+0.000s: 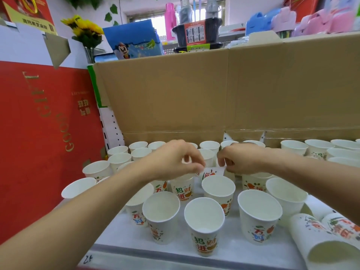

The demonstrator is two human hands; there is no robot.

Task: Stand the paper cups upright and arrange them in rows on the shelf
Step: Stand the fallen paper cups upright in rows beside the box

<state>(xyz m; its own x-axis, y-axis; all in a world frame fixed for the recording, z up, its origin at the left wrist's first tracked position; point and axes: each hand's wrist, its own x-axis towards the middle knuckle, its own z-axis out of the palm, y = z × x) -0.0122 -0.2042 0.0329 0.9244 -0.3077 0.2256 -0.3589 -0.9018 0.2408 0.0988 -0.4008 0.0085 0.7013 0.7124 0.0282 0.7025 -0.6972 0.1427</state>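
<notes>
Several white paper cups with colourful print stand upright on the white shelf (231, 248), from the back wall to the front edge. Both hands meet over the middle of the shelf. My left hand (175, 160) and my right hand (241, 159) each pinch a side of one printed paper cup (211, 172), which is held just above the standing cups and mostly hidden by the fingers. At the front right, two cups lie on their sides, one (319, 242) with its mouth toward me and another (342, 227) behind it.
A tall cardboard sheet (214, 94) forms the wall behind the cups. A big red gift box (48, 133) closes off the left side. Flowers, a blue box and plastic goods sit higher up, beyond the cardboard.
</notes>
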